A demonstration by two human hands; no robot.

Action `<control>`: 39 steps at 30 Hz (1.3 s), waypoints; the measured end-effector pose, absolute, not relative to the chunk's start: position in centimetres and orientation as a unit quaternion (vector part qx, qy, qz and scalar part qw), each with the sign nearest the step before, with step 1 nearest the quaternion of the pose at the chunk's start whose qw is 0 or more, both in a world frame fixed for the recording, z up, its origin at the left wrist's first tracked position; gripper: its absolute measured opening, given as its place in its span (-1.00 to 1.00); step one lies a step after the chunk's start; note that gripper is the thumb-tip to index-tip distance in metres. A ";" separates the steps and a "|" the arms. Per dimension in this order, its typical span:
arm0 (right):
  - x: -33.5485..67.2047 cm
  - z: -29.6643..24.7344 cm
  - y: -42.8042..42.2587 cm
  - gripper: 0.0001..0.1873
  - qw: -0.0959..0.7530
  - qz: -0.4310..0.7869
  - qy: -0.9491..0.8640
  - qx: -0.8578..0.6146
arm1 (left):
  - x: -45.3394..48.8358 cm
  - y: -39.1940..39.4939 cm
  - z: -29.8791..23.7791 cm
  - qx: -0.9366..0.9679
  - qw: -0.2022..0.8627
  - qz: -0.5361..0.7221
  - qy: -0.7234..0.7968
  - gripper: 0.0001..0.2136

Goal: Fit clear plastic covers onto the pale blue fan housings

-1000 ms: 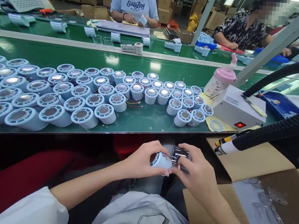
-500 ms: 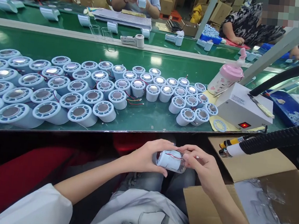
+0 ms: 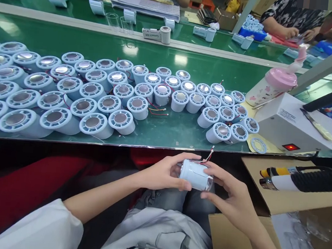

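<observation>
In front of my lap I have a light blue cylindrical fan housing (image 3: pixel 195 175), lying on its side with a clear plastic sleeve around it. My left hand (image 3: pixel 173 173) grips its left end, thumb below and fingers over the top. At the other end, my right hand (image 3: pixel 227 188) has its fingertips on the upper side and its thumb near the lower edge of the clear plastic. Red and white wires (image 3: pixel 209 156) with a small connector stick up from the top of the housing. Its end faces are mostly hidden by my fingers.
Rows of similar blue housings (image 3: pixel 93 122) stand on the green bench (image 3: pixel 165 134). Right are a pink-lidded cup (image 3: pixel 274 85), a white box with a red switch (image 3: pixel 294 124), a black hose (image 3: pixel 318 178) and a cardboard box (image 3: pixel 231 238) of clear plastic parts. Two co-workers sit opposite.
The wires, earlier lying along the housing under my right fingers, now stick up behind it. My right hand has opened out around the right end. The view has shifted slightly.
</observation>
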State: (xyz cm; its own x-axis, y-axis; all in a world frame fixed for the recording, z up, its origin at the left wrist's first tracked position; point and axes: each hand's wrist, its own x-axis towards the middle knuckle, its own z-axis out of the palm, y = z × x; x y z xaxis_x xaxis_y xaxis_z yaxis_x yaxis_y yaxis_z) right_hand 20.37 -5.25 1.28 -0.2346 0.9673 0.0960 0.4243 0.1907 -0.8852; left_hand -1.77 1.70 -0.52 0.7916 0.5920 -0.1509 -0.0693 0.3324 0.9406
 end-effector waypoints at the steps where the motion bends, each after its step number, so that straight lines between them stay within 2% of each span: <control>1: 20.3 1.3 -5.1 -0.54 0.360 0.412 -0.667 -0.507 | -1.9 1.8 -0.4 0.555 0.765 0.216 0.244 -0.30; 7: 20.0 1.8 -4.5 -0.56 0.367 0.521 -0.574 -0.515 | -2.5 2.3 -0.1 0.602 0.723 0.245 0.233 -0.24; 17: 20.1 2.2 -4.3 -0.59 0.353 0.613 -0.495 -0.505 | -2.6 2.2 0.4 0.631 0.701 0.254 0.215 -0.26; 32: 20.2 2.1 -4.9 -0.57 0.346 0.699 -0.376 -0.501 | -1.9 1.3 1.7 0.653 0.684 0.255 0.202 -0.28; 39: 19.6 2.2 -4.7 -0.47 0.341 0.731 -0.321 -0.497 | -1.4 1.3 1.9 0.661 0.677 0.264 0.186 -0.28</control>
State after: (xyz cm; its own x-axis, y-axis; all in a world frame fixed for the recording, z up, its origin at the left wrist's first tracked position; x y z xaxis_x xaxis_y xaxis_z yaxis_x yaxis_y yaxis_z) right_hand 19.64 -4.72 2.19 -0.2743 0.8172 -0.5068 -0.1788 -0.5612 -0.8081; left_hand -1.43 1.34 1.88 0.7906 0.6045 0.0970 -0.1119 -0.0131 0.9936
